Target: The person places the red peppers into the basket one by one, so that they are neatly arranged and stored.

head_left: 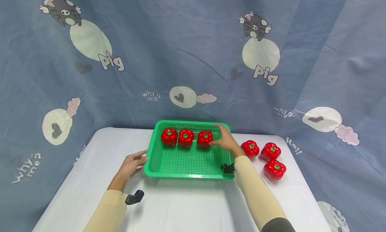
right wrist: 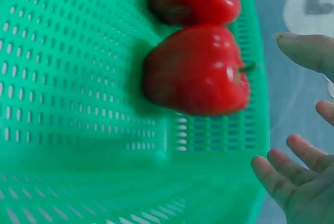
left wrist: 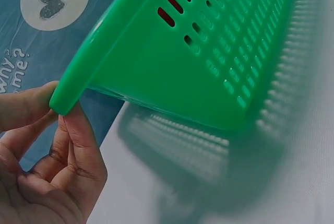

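A green plastic basket [head_left: 193, 176] with slotted walls stands on the white table. Inside, along its far side, sit three red bell peppers: a left one [head_left: 169, 137], a middle one [head_left: 186, 138] and a right one [head_left: 205, 139]. My left hand [head_left: 130, 165] pinches the basket's left rim between thumb and fingers, seen close in the left wrist view at the rim [left wrist: 94, 51]. Over the basket's right part, my right hand [head_left: 227, 141] is beside the right pepper with fingers spread. In the right wrist view a gap separates these fingers from the nearest pepper [right wrist: 198, 72].
Right of the basket, three more red bell peppers lie on the table: one near the basket [head_left: 250, 149], one farther right [head_left: 270, 152] and one nearer the front [head_left: 274, 170]. A blue printed cloth [head_left: 193, 64] hangs behind the table [head_left: 187, 205].
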{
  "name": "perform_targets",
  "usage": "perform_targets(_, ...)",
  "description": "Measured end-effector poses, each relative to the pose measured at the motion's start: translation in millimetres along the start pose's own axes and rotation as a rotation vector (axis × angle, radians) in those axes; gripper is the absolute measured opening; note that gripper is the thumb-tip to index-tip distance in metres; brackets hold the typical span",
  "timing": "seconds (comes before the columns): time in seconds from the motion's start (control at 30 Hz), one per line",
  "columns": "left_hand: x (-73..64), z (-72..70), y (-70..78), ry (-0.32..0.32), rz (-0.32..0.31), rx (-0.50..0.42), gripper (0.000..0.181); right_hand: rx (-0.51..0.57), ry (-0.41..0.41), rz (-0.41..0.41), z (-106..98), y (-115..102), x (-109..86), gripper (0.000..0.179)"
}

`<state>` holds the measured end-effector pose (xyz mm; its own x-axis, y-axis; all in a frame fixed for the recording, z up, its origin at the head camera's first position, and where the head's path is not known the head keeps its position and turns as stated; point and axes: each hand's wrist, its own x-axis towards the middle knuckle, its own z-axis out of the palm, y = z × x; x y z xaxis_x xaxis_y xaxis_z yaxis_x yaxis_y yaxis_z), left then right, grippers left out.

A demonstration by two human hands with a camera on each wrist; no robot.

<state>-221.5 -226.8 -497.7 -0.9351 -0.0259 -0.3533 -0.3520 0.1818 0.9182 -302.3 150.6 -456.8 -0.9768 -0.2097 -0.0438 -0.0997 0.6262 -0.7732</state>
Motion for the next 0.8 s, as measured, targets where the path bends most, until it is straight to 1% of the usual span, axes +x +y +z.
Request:
perform_targets(0.2, -1.3, 0.6, 1.5, 0.007, -0.022, 0.011, 0.054, 0.079, 0.069, -0.035, -21.2, 3.0, -23.7, 0.079)
perform_targets(0.37, -1.4, 1.1, 2.8, 0.008, -0.023, 0.003, 0.054, 0.091, 0.157, -0.037, -39.2, 12.9, -47.5, 0.080)
perform_targets(0.57, -2.5, 0.8, 2.9, 0.000, -0.015, -0.003, 0.056, 0.052, 0.268, -0.009, -57.9, 31.9, -74.5, 0.075)
perform_targets(0.67, -2.4, 0.3, 2.8, 0.001, -0.016, -0.009, 0.054, 0.067, 0.308, 0.037, -67.5, 41.1, -87.2, 0.075)
perform_targets(0.8, -2.6, -0.1, 2.7, -0.003, -0.011, -0.009, 0.054, 0.046, 0.359, 0.084, -79.5, 53.1, -103.2, 0.079)
